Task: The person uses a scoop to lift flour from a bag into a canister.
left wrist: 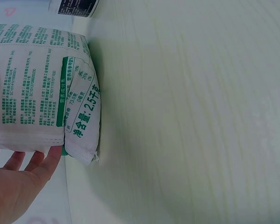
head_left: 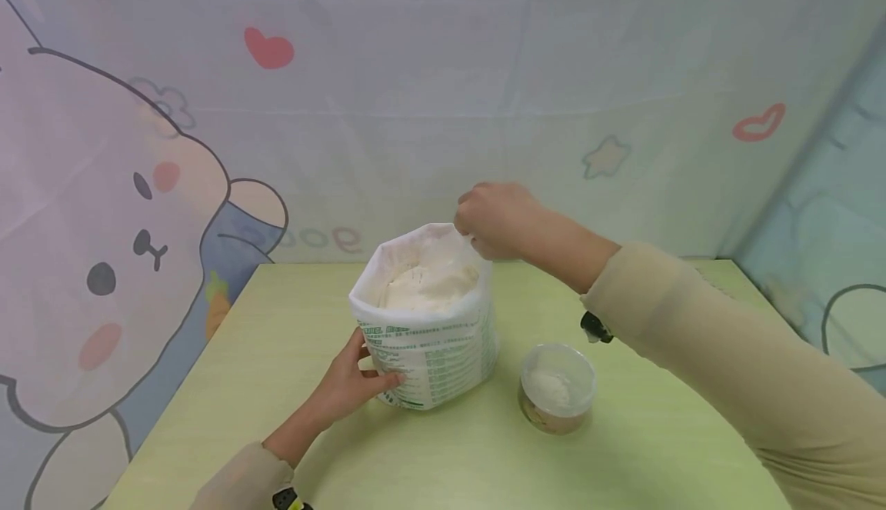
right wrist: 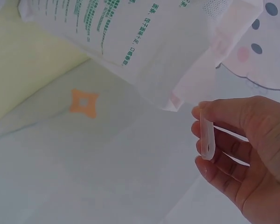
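A white flour bag with green print (head_left: 429,356) stands with its mouth rolled open on the table, pale flour (head_left: 422,287) inside. My left hand (head_left: 356,379) holds the bag low on its left side, thumb across the front, fingers (left wrist: 49,163) against the side. Above the bag's far right rim, my right hand (head_left: 498,218) pinches the translucent handle of what looks like a plastic scoop (right wrist: 206,137); its other end is hidden by the bag. Right of the bag sits a clear round tub (head_left: 557,391) with some white powder in it.
The pale green table (head_left: 277,341) ends just behind the bag. A cloth printed with a cartoon animal, hearts and a star (head_left: 605,158) hangs behind it, and another printed cloth (head_left: 831,241) hangs at the right.
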The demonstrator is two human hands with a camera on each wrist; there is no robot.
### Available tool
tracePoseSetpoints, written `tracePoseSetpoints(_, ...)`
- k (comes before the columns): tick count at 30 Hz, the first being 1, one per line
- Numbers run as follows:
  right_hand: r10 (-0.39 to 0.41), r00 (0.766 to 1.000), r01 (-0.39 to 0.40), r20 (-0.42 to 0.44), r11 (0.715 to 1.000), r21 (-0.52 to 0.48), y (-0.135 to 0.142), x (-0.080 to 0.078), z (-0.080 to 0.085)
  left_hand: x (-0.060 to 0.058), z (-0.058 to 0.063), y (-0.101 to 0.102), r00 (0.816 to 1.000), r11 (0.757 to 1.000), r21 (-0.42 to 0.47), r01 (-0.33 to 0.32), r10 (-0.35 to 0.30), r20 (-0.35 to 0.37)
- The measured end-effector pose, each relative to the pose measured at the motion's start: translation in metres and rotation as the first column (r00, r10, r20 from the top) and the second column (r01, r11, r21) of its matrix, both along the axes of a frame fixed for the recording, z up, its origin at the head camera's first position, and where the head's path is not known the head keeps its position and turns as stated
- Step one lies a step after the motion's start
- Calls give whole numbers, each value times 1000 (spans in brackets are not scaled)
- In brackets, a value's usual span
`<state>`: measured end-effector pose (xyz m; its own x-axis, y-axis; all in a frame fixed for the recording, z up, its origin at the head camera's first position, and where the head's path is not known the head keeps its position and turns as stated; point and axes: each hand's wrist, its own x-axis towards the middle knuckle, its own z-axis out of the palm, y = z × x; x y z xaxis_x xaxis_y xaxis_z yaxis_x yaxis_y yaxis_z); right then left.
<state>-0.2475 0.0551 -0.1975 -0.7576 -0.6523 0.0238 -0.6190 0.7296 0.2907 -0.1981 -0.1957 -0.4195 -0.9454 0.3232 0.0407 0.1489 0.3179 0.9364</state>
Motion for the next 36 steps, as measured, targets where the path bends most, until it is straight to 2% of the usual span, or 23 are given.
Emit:
tracePoseSetpoints(18, 3, 999, -3, -44, 1000, 15, -14, 2, -13, 1, 1, 1, 1000, 1000, 17, -5, 5, 5)
tracePoseSetpoints(28, -11, 1000, 11, -3, 998, -54, -19, 1, -20, 1, 1, 1, 1000, 1000, 16, 2, -2, -19)
tracePoseSetpoints(36, -46, 998, 48, 33, 997, -63, -25, 0, -25, 2, 2, 0, 1000, 1000, 7, -3, 3, -20)
